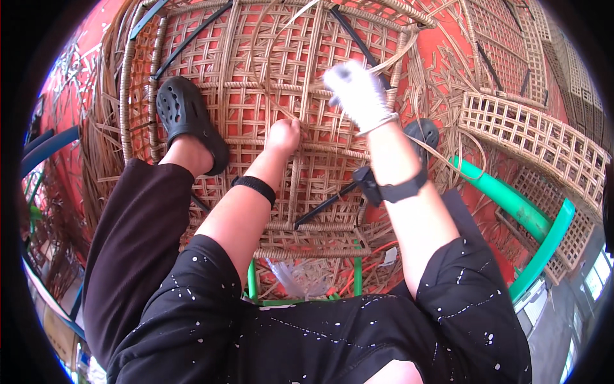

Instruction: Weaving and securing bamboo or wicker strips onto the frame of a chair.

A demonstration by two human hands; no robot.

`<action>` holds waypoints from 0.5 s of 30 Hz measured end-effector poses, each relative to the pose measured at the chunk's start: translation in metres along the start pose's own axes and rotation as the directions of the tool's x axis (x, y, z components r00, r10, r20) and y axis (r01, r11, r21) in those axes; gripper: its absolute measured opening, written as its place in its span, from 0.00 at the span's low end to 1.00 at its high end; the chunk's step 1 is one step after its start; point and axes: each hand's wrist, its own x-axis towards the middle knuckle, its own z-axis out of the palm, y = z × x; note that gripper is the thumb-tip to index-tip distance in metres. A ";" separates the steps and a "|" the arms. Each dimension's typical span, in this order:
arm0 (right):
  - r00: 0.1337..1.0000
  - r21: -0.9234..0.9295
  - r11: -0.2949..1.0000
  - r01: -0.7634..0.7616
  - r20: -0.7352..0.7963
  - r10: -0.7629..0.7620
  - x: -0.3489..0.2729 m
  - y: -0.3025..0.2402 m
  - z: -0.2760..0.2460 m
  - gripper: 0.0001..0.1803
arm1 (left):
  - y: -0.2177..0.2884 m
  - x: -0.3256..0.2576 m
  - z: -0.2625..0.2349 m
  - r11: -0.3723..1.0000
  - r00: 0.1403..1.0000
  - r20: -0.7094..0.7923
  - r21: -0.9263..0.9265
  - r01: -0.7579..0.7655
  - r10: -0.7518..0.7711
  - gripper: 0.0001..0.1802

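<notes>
A woven rattan panel [249, 102] with an open grid and thicker wrapped ribs lies in front of me. My left hand [284, 136] is bare and closed low over the panel's middle, its fingertips pinching a thin rattan strand [261, 80] that curves up toward the far edge. Further right and farther off, my right hand [358, 95] wears a white glove and hangs over the weave. Motion smears its fingers, so whether it grips anything is unclear. A long loose strand [470, 176] loops beside the right wrist.
Dark clogs [185, 118] rest on the panel's left side and at its right. Black straps [192, 41] cross the weave. More woven panels [531, 125] lie at right, near a green curved frame [505, 198]. Loose strands and scraps [441, 70] litter the red floor.
</notes>
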 end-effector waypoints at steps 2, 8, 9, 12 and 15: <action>0.902 0.048 0.905 -0.423 0.113 0.416 -0.027 0.008 0.027 0.16 | -0.002 0.003 -0.002 0.999 0.999 0.047 0.040 -0.001 -0.001 0.21; 0.756 0.612 0.458 -0.645 0.419 0.503 -0.037 0.051 0.073 0.12 | -0.013 0.017 0.005 0.980 1.000 -0.017 0.198 0.010 -0.007 0.21; 0.728 0.714 0.273 -0.645 0.464 0.504 -0.034 0.055 0.075 0.10 | -0.008 0.018 0.004 0.974 0.999 0.019 0.223 -0.033 0.029 0.21; 0.709 0.721 0.216 -0.658 0.497 0.499 -0.027 0.060 0.073 0.10 | 0.001 0.016 0.003 0.991 0.997 0.062 0.124 0.043 -0.051 0.22; 0.816 0.123 0.877 -0.465 0.444 0.370 -0.022 0.050 0.069 0.23 | -0.002 0.014 -0.004 0.998 0.989 0.133 0.033 0.056 -0.060 0.20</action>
